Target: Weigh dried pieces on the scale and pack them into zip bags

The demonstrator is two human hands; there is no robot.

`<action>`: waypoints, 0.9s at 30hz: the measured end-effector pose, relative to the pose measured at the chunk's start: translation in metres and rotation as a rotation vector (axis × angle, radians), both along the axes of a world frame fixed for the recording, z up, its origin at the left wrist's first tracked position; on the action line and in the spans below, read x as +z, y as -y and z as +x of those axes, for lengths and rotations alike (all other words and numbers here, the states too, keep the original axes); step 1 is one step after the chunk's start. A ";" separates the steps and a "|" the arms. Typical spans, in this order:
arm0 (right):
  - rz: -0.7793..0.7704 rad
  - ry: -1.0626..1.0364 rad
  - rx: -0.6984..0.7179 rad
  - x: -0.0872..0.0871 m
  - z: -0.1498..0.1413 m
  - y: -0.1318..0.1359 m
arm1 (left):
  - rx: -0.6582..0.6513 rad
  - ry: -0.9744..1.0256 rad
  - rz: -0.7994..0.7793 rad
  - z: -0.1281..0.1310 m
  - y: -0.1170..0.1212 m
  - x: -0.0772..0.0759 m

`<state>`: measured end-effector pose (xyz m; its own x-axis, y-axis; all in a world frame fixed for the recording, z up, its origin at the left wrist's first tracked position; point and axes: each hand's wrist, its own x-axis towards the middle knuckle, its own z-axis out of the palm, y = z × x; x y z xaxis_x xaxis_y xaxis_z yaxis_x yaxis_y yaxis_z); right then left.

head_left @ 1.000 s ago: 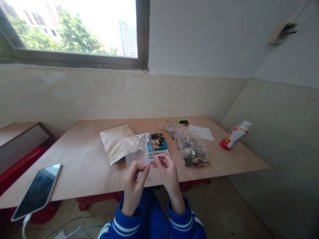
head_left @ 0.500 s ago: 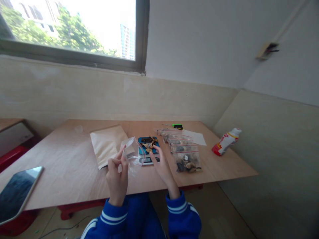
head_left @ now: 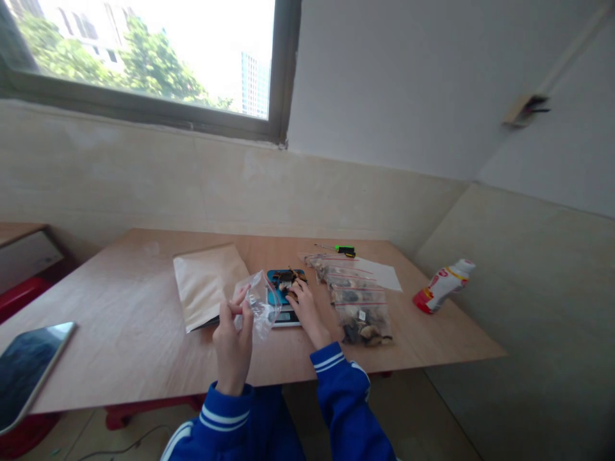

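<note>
My left hand (head_left: pixel 233 346) pinches a clear zip bag (head_left: pixel 264 310) by its side, with its red-lined mouth turned toward the scale. The bag looks empty. A small kitchen scale (head_left: pixel 286 318) with a blue top and a grey display stands just right of the bag. Dark and tan dried pieces (head_left: pixel 283 277), perhaps mushroom slices, lie heaped on it. My right hand (head_left: pixel 310 317) reaches over the scale, its fingers bent down and closed on some of the pieces. The fingertips partly hide the heap.
Right of the scale lies a row of filled zip bags (head_left: pixel 362 317), over a white paper (head_left: pixel 382 274). A screwdriver (head_left: pixel 343 250) lies behind them. A kraft paper pouch (head_left: pixel 206 282) is at left, a tablet (head_left: pixel 31 371) at the near-left edge, a bottle (head_left: pixel 442 288) at right.
My right hand has moved in over the scale, and its spread fingers have closed onto the dried pieces. My left hand still holds the bag. The view has shifted slightly.
</note>
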<state>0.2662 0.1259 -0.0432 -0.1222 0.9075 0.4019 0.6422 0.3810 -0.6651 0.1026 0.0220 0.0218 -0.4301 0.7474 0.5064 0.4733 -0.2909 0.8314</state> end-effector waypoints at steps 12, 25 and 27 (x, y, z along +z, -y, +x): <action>0.013 -0.323 -0.077 0.013 0.017 -0.007 | -0.032 0.079 -0.063 0.007 -0.012 -0.002; -0.332 -1.091 0.242 0.098 -0.010 0.025 | -0.051 0.110 -0.101 0.015 -0.030 -0.001; -0.354 -0.857 0.304 0.108 -0.019 0.035 | -0.017 0.126 -0.107 0.019 -0.030 0.001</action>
<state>0.2474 0.0913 0.0646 -0.1647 0.9709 0.1738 -0.2054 0.1386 -0.9688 0.1211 0.0517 0.0226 -0.4720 0.8017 0.3667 0.3593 -0.2049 0.9104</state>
